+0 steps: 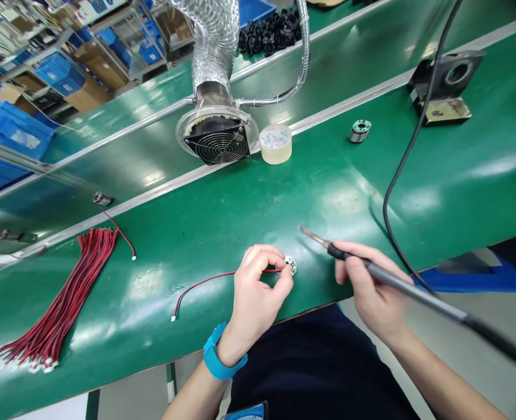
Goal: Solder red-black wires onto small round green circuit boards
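Observation:
My right hand (374, 286) is wrapped round the grip of a soldering iron (397, 283), its tip pointing up and left above the green bench. The tip is apart from the work. With thumb and fingers pinched, my left hand (260, 286) holds a red-and-black wire (205, 279) at a small round part with a green-and-white circuit board (291, 265). The fingers partly cover that part and the wire's end there. The wire's other end, a white connector (173, 318), lies on the bench to the left.
Bundled red-and-black wires (65, 297) lie at left, near a small motor (102, 198) with a wire. A fume extractor (220, 143) and tape roll (276, 144) stand at the back. Another motor (360, 131), an iron stand (445, 87) and a black cable (393, 181) occupy the right.

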Demonstrator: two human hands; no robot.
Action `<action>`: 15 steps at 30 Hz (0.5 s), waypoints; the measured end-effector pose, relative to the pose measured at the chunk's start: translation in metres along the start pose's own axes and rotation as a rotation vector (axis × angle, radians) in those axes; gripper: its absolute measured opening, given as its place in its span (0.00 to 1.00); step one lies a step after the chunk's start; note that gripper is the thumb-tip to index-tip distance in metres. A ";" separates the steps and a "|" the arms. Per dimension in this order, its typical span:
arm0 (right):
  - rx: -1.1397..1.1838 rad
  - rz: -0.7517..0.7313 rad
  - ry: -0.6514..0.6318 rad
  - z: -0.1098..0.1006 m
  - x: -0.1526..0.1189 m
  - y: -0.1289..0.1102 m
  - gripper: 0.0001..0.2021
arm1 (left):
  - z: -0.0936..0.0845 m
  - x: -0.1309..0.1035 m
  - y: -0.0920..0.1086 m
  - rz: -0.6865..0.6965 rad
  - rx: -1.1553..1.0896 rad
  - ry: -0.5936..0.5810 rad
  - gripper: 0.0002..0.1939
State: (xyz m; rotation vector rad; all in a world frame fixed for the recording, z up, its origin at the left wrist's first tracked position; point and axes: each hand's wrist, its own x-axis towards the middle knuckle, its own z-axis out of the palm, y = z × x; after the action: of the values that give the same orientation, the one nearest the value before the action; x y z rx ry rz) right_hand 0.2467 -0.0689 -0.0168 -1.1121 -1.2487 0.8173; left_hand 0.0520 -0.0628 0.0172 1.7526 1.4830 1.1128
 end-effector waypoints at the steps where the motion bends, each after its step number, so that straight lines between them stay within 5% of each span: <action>1: 0.088 0.037 0.049 -0.001 -0.001 0.001 0.10 | 0.000 0.000 0.000 -0.002 0.000 0.001 0.08; 5: 0.306 0.111 0.134 -0.001 -0.004 0.003 0.11 | 0.000 0.001 -0.001 -0.011 0.002 0.004 0.09; 15: 0.253 0.099 0.026 -0.001 -0.006 0.004 0.11 | 0.002 0.003 -0.004 0.008 0.014 0.012 0.09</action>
State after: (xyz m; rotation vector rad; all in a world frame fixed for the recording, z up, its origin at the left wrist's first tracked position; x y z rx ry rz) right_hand 0.2475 -0.0739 -0.0224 -0.9813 -1.0424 1.0029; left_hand 0.0519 -0.0592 0.0139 1.7653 1.4958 1.1217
